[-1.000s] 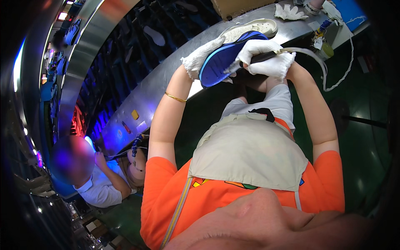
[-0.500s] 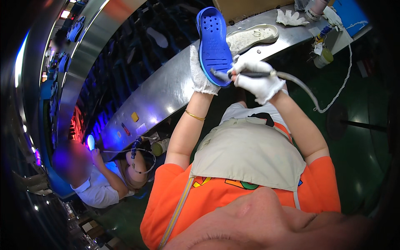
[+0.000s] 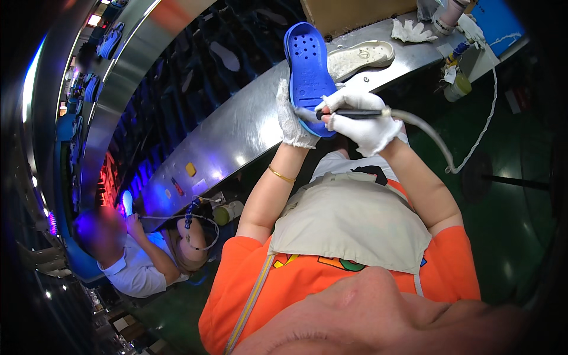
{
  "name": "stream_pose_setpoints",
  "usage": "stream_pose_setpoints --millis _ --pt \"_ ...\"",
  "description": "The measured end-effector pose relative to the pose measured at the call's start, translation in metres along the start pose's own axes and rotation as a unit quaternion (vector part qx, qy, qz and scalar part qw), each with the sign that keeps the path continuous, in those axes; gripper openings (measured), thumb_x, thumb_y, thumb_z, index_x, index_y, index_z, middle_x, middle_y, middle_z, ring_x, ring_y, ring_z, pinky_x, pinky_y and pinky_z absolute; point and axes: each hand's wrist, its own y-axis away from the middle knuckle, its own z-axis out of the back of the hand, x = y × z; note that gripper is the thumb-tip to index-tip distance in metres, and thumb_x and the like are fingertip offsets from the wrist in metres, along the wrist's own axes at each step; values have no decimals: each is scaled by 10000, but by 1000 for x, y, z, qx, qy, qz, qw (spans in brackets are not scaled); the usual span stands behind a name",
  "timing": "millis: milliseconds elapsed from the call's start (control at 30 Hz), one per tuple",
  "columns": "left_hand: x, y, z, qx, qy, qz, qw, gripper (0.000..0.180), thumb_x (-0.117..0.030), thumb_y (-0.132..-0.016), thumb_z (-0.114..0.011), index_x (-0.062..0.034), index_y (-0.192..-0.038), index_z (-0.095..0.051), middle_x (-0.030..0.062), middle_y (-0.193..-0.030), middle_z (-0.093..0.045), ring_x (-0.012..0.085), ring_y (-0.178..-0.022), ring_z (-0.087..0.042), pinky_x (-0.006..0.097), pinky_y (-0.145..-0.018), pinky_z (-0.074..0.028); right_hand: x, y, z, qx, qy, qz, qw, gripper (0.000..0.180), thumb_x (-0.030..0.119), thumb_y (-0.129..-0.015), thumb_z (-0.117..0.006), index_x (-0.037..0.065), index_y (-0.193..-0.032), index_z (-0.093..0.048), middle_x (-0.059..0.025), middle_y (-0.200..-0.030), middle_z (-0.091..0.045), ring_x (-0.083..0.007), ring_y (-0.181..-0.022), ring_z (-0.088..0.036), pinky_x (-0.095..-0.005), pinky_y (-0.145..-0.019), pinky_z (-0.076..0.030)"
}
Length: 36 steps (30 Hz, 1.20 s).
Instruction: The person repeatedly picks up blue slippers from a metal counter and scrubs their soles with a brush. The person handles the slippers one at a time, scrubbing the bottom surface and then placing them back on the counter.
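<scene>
A blue shoe sole (image 3: pixel 310 74), with round holes in its far end and slots nearer me, is tilted up above the bench. My left hand (image 3: pixel 290 121), in a white knit glove, grips it along its left side near the close end; the fingers behind it are hidden. My right hand (image 3: pixel 370 125), gloved with bare fingertips showing, is closed round the black handle of a brush (image 3: pixel 355 113) with a pale hose at its back. The brush's light tip lies against the sole's left inner rim. Just beyond, a white sole (image 3: pixel 364 57) lies on the bench.
A metal bench (image 3: pixel 245 121) runs from lower left to upper right. At its right end are a white glove (image 3: pixel 412 32), a cardboard box (image 3: pixel 355 13) and a hanging green-white container (image 3: pixel 457 87). A conveyor curves along the left, and a seated co-worker (image 3: pixel 139 260) holds a lit sole.
The blue sole and both my hands have come slightly down toward me. The brush tip has shifted left across the near end of the sole to its left rim.
</scene>
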Motion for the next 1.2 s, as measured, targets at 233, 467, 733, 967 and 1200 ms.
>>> stream_pose_setpoints --millis 233,467,733,967,1200 --pt "-8 29 -52 105 86 86 987 572 -468 -933 -351 -20 -1284 -410 142 -1154 -547 269 -1012 -557 436 -920 -455 -8 -28 15 -155 -73 15 985 116 28 -799 -637 17 -909 -604 -38 -830 -631 -89 -730 -599 -228 -686 -494" --pt "-13 18 -31 56 33 95 993 609 -540 -928 -312 -95 -1331 -405 157 -1201 -548 358 -1026 -578 510 -900 -471 -11 -47 34 -167 -168 5 971 150 54 -822 -629 5 -957 -588 -70 -920 -643 -120 -801 -619 -250 -748 -505" --pt "-33 16 -36 98 -22 100 990 677 -568 -919 -306 -35 -1329 -382 204 -1176 -562 317 -983 -611 431 -855 -523 -9 -31 30 -9 29 47 998 157 -48 -763 -675 33 -888 -626 -39 -880 -648 -103 -844 -613 -255 -774 -505" --pt "-57 26 -65 79 -216 33 973 610 -531 -926 -384 -46 -1292 -437 141 -1125 -596 257 -962 -620 395 -857 -524 30 -55 44 75 287 346 890 234 -90 -645 -641 34 -839 -603 -90 -840 -619 -260 -785 -610 -312 -720 -495" --pt "-140 1 -144 231 -278 -45 931 779 -663 -874 -326 4 -1257 -450 210 -1106 -582 312 -921 -633 416 -849 -516 59 -17 50 -64 182 204 960 172 -103 -707 -670 15 -823 -624 -78 -839 -624 -157 -784 -628 -260 -711 -507"
